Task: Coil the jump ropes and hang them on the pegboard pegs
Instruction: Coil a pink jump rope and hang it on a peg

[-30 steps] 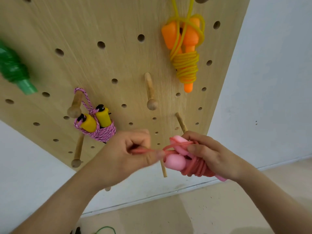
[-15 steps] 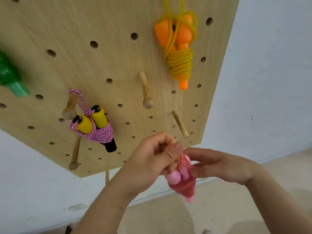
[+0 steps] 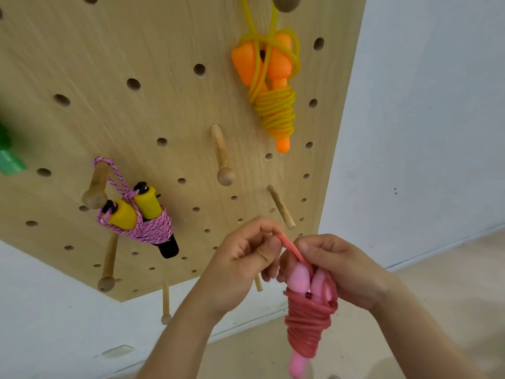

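Your two hands meet low in the centre of the frame, just under the lower edge of the pegboard [image 3: 136, 50]. Your left hand [image 3: 240, 269] pinches the free red loop of the pink jump rope [image 3: 306, 324] between thumb and curled fingers. Your right hand [image 3: 341, 272] is wrapped round the top of the same bundle, at its pink handles. The coil hangs below your right hand, with one handle tip pointing down toward the floor [image 3: 410, 310]; it touches neither board nor peg.

Just above your knuckles a slanted peg [image 3: 281, 207] is bare, close to the board's right edge. Higher, in the middle of the frame, a knobbed peg [image 3: 222, 157] is bare too, with open board on both sides of it.

At the upper right of the board the orange jump rope [image 3: 273, 86] hangs from a peg at the top edge of the frame. At centre left the braided pink rope [image 3: 142, 217] with yellow handles hangs by its loop from another knobbed peg [image 3: 95, 187]. A green bundle [image 3: 8, 160] is cut off by the left edge of the frame.

Right of the board's edge you have only the white wall [image 3: 423, 132].
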Demonstrator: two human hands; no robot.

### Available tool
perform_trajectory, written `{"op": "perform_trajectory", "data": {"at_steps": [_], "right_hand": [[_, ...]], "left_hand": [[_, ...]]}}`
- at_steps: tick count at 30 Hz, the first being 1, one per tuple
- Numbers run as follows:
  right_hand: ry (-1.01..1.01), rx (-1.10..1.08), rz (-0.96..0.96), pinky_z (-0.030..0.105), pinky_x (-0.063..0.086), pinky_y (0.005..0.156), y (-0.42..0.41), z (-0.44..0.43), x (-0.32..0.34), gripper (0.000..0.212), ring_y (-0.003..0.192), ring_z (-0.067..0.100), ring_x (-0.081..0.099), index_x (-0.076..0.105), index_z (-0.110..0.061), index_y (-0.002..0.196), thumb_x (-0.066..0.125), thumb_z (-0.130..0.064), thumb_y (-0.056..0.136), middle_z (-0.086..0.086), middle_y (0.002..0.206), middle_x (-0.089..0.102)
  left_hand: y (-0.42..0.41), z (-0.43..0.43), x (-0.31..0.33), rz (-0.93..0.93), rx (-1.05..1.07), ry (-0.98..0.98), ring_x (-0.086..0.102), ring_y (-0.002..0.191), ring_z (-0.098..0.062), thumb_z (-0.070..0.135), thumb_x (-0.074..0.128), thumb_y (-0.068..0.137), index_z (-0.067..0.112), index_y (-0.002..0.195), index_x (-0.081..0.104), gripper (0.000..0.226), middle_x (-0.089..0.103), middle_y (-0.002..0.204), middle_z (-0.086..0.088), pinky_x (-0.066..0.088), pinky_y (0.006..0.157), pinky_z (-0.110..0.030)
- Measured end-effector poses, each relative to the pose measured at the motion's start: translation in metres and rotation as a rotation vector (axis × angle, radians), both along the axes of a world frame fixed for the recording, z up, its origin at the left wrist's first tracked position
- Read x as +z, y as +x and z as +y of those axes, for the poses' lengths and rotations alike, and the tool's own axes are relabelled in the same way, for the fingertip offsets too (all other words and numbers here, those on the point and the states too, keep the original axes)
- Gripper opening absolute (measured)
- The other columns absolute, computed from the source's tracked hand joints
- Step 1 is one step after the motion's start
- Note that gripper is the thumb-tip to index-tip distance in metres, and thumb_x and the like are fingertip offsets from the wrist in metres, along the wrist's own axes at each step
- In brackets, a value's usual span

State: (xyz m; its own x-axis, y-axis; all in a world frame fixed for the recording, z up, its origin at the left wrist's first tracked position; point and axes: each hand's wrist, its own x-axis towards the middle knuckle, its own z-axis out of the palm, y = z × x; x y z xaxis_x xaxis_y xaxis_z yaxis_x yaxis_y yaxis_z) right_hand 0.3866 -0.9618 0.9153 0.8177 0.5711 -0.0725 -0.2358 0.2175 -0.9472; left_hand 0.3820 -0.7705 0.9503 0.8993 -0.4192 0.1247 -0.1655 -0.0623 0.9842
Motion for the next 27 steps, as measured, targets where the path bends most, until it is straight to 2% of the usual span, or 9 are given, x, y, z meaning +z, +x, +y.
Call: {"op": "perform_trajectory", "data": {"at_steps": [2,4,7,10,13,15,18,22,27], "right_hand": [[-0.144,-0.145,-0.096,0.034,0.048,0.063,0.001,0.0,-0.003,0.038,0.072,0.032,0.059,0.07,-0.007,0.084,0.065,-0.044,0.086,0.021,0.081,0.066],[-0.218,-0.274,-0.163,0.029,0.046,0.057,0.002,0.0,-0.005,0.028,0.065,0.032,0.056,0.071,-0.008,0.083,0.066,-0.034,0.089,0.027,0.078,0.062],[-0.269,-0.379,-0.232,0.034,0.049,0.066,-0.001,-0.004,-0.01,0.022,0.071,0.039,0.059,0.071,-0.009,0.081,0.065,-0.029,0.086,0.02,0.081,0.064],[-0.409,-0.414,-0.25,0.029,0.049,0.07,-0.001,-0.01,-0.02,0.017,0.072,0.02,0.064,0.07,-0.015,0.083,0.061,-0.026,0.092,0.003,0.078,0.07],[-0.526,-0.516,-0.287,0.021,0.047,0.066,0.002,-0.009,-0.037,0.017,0.068,0.007,0.061,0.067,-0.019,0.081,0.059,-0.016,0.095,-0.006,0.073,0.068],[-0.532,-0.602,-0.29,0.021,0.049,0.064,0.007,-0.005,-0.047,0.019,0.07,0.009,0.062,0.066,-0.024,0.08,0.058,-0.014,0.095,-0.007,0.073,0.067],[-0.507,-0.678,-0.286,0.016,0.047,0.06,0.019,-0.001,-0.055,0.021,0.065,0.005,0.06,0.064,-0.026,0.08,0.057,-0.015,0.096,-0.009,0.067,0.065],[-0.513,-0.642,-0.26,0.011,0.044,0.061,0.042,0.002,-0.063,0.021,0.063,-0.001,0.058,0.063,-0.023,0.08,0.055,-0.013,0.097,-0.014,0.067,0.065],[-0.53,-0.59,-0.21,0.012,0.043,0.058,0.07,-0.002,-0.064,0.019,0.056,-0.004,0.055,0.067,-0.016,0.082,0.055,-0.013,0.096,-0.01,0.066,0.062]], "left_hand": [[-0.002,-0.005,-0.005,0.096,-0.005,-0.072,0.059,0.067,-0.021,0.027,0.055,0.092,0.015,0.086,0.06,0.014,0.061,0.072,-0.009,0.048,0.063,-0.029],[-0.001,-0.012,-0.01,0.07,0.088,-0.039,0.064,0.075,-0.022,0.024,0.061,0.089,0.012,0.086,0.058,0.014,0.065,0.077,-0.015,0.051,0.068,-0.03],[0.003,-0.018,-0.016,0.103,0.232,-0.021,0.07,0.079,-0.021,0.01,0.066,0.088,0.012,0.097,0.055,0.014,0.072,0.075,-0.011,0.052,0.074,-0.038],[0.012,-0.02,-0.023,0.221,0.228,-0.031,0.071,0.08,-0.02,0.009,0.066,0.087,0.011,0.1,0.06,0.015,0.073,0.074,-0.01,0.05,0.078,-0.034],[0.024,-0.023,-0.036,0.2,0.232,0.071,0.067,0.07,-0.015,0.007,0.066,0.087,0.01,0.091,0.067,0.005,0.07,0.07,-0.007,0.051,0.075,-0.026],[0.033,-0.025,-0.041,0.142,0.235,0.133,0.068,0.074,-0.015,0.007,0.064,0.088,0.014,0.09,0.068,0.008,0.071,0.076,-0.006,0.053,0.076,-0.024],[0.048,-0.026,-0.043,-0.042,0.248,0.303,0.069,0.079,-0.003,0.009,0.062,0.09,0.019,0.091,0.067,0.011,0.073,0.081,0.003,0.05,0.073,-0.015],[0.064,-0.027,-0.053,-0.371,0.358,0.488,0.066,0.075,0.002,0.018,0.066,0.088,0.023,0.089,0.066,0.006,0.071,0.078,0.013,0.053,0.068,-0.025],[0.085,-0.029,-0.063,-0.535,0.422,0.559,0.067,0.07,0.0,0.023,0.064,0.09,0.02,0.09,0.064,0.003,0.072,0.077,0.013,0.054,0.062,-0.032]]}}
